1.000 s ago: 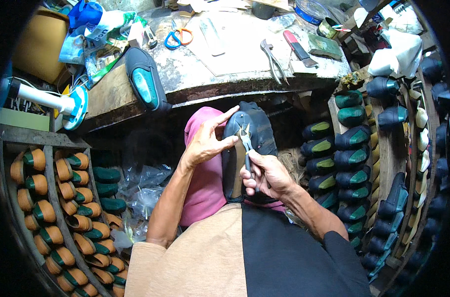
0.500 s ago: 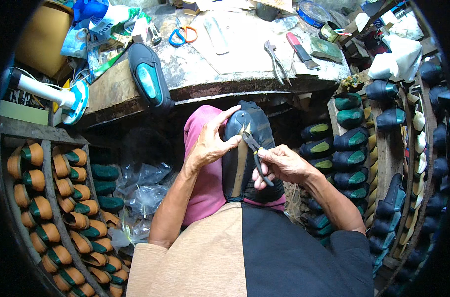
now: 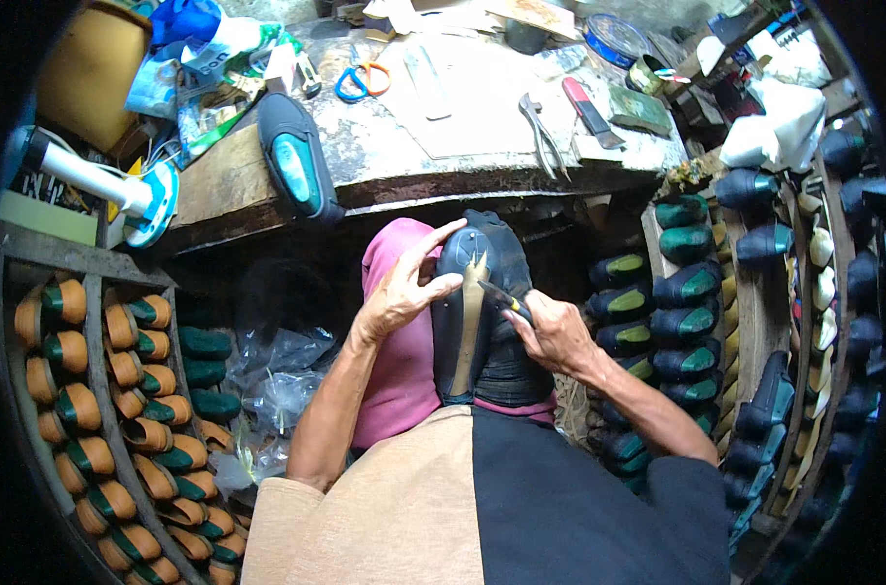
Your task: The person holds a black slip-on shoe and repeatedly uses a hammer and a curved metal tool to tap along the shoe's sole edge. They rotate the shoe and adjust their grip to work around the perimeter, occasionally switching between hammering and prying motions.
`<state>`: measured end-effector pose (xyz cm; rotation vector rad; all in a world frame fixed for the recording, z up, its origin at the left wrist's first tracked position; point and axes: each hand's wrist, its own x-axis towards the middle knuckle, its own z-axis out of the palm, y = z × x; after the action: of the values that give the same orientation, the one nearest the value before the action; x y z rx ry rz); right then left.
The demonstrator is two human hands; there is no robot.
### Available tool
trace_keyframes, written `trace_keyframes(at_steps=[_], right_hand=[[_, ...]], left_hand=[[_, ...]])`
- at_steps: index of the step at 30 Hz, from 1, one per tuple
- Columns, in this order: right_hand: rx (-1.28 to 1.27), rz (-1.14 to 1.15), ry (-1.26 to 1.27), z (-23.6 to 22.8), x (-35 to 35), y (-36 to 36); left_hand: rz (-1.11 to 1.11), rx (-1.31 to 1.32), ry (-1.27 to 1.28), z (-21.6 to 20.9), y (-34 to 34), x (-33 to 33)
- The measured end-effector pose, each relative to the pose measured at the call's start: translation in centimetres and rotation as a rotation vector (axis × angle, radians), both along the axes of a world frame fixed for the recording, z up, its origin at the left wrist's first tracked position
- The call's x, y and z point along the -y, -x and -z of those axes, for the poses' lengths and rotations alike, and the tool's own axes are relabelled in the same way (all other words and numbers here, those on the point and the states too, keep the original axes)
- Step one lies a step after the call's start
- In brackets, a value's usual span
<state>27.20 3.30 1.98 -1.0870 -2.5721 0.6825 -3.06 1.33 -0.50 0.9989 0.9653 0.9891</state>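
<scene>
We see a dark shoe (image 3: 482, 312) lying sole-up on the lap, over a pink cloth (image 3: 399, 331), just below the front edge of the bench (image 3: 385, 156); a tan strip runs down the middle of its sole. The left hand (image 3: 399, 292) is curled on the shoe's left side, thumb and fingers pressed to the toe end, so it is closed on the shoe. The right hand (image 3: 555, 331) is closed around a small tool (image 3: 501, 295) with a yellow handle, its dark tip touching the sole beside the tan strip; we cannot tell what kind of tool it is.

On the bench, another dark shoe with a teal insole (image 3: 297, 171) lies at the left front edge; scissors (image 3: 362, 80) with blue and orange loops lie near the back; pliers (image 3: 540, 132) and a red-handled knife (image 3: 584, 105) lie toward the right; a round blue tin (image 3: 614, 37) sits at the far right corner.

Left of the lap, racks hold rows of tan and green lasts (image 3: 82, 409); right of it, racks hold dark shoes with green insoles (image 3: 687, 292).
</scene>
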Motion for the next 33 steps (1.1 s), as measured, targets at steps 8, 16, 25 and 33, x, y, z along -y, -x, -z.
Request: trace_keyframes(at_steps=[8, 16, 25, 33], right_hand=[[-0.525, 0.510, 1.806, -1.3, 2.4, -6.7], [-0.658, 0.657, 1.683, 2.6, 5.9, -7.5], [-0.917, 0.538, 1.000, 2.5, -0.6, -0.7], [-0.556, 0.074, 1.245, -7.8, 2.6, 0.1]], left_hand=[[-0.335, -0.267, -0.180, -1.4, -1.5, 3.2], [-0.336, -0.137, -0.298, -5.1, -2.5, 8.1], [-0.209, -0.088, -0.324, -4.7, -2.8, 10.4], [-0.355, -0.092, -0.187, -2.6, -2.7, 4.8]])
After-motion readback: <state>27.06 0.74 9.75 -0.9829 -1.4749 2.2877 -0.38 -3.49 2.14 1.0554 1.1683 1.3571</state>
